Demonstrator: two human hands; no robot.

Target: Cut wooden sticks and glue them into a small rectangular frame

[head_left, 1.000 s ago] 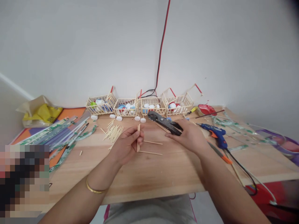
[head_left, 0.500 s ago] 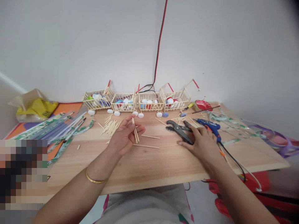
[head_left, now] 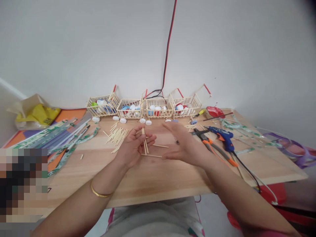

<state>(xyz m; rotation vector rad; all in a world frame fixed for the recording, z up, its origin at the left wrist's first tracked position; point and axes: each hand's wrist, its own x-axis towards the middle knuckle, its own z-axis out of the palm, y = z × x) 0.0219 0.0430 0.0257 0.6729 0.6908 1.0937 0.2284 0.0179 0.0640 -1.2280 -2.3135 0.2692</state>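
Note:
My left hand pinches a couple of thin wooden sticks upright between thumb and fingers. Facing it from the right is my right hand, slightly blurred, thumb and fingers spread wide with no object visible between them. Two more loose sticks lie on the wood between the hands. A small dark tip shows in the gap of my right hand; the rest of it is hidden. Just right of that hand are orange-and-grey-handled pliers and a blue glue gun.
Several stick-built carts with bottle-cap wheels stand along the wall, holding coloured caps. A pile of cut sticks lies left of centre. Plastic-wrapped strips cover the left side. A black cable crosses the table's right front edge.
My right hand has left the tools at the right and moved left toward my left hand, its fingers spreading. The orange-handled pliers are uncovered. My left hand still holds the sticks.

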